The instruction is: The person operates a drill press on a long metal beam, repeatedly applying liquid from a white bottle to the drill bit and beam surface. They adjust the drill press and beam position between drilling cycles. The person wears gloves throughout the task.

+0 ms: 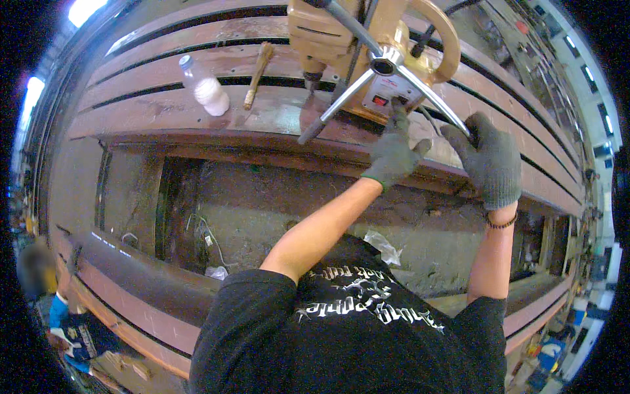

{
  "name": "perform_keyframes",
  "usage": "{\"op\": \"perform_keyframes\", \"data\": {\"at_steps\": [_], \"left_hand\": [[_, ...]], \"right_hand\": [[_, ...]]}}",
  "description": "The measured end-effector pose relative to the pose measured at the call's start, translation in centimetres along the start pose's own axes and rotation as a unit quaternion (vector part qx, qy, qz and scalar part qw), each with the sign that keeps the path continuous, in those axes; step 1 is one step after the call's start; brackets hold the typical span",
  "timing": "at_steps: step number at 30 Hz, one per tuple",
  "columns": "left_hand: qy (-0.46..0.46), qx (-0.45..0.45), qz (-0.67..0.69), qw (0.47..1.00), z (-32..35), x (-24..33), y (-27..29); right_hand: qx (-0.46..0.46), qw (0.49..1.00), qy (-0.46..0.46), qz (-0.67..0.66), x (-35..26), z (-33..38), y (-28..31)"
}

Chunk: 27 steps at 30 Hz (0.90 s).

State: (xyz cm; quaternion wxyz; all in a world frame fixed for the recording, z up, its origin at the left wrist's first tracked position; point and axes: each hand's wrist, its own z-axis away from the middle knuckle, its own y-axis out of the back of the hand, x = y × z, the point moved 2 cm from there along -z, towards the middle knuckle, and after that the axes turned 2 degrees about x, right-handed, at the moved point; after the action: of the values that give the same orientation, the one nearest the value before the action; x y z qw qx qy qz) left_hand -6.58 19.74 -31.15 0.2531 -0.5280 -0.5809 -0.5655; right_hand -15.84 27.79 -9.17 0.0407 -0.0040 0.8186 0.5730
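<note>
A tan drill press [367, 39] stands on the slatted brown metal surface, with a spoked feed handle [385, 64] on its side. My right hand [493, 161], in a dark grey knit glove, is closed around the end of the handle's lower right spoke. My gloved left hand [392, 154] reaches to the control panel [382, 90], its forefinger stretched onto a dark switch and its thumb apart. Beside that fingertip is a red switch [379, 100]. The drill chuck [313, 75] points down on the machine's left; whatever is under its tip is hard to make out.
A plastic bottle [209, 92] of whitish liquid and a wooden-handled brush [258, 75] are left of the drill. Clear plastic bags [382, 247] and a pale cable [211, 240] lie in the recess below. Another person [82, 335] is at the lower left, near a long brown beam [131, 325].
</note>
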Motion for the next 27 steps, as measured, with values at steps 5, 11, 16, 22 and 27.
{"op": "perform_keyframes", "data": {"at_steps": [5, 11, 16, 22, 27], "left_hand": [[0.027, -0.017, -0.077, 0.996, -0.6, 0.3, -3.8], [0.019, -0.135, -0.176, 0.975, 0.1, 3.8, 1.1], [-0.195, 0.131, -0.292, 0.927, 0.7, 14.1, 17.5], [-0.302, 0.308, -0.390, 0.814, -4.3, 22.4, 29.8], [-0.051, 0.188, -0.464, 0.864, -5.7, 22.2, 33.3]], "right_hand": [[0.003, 1.000, 0.015, -0.011, 0.4, 0.6, -0.1], [0.010, 0.997, 0.040, -0.070, 1.0, 1.0, 0.3], [0.005, 0.969, 0.014, -0.246, 2.6, 1.3, 1.3], [0.008, 0.905, -0.048, -0.422, 3.6, 1.6, 3.6], [0.013, 0.888, 0.011, -0.460, 3.8, 1.0, 2.6]]}}
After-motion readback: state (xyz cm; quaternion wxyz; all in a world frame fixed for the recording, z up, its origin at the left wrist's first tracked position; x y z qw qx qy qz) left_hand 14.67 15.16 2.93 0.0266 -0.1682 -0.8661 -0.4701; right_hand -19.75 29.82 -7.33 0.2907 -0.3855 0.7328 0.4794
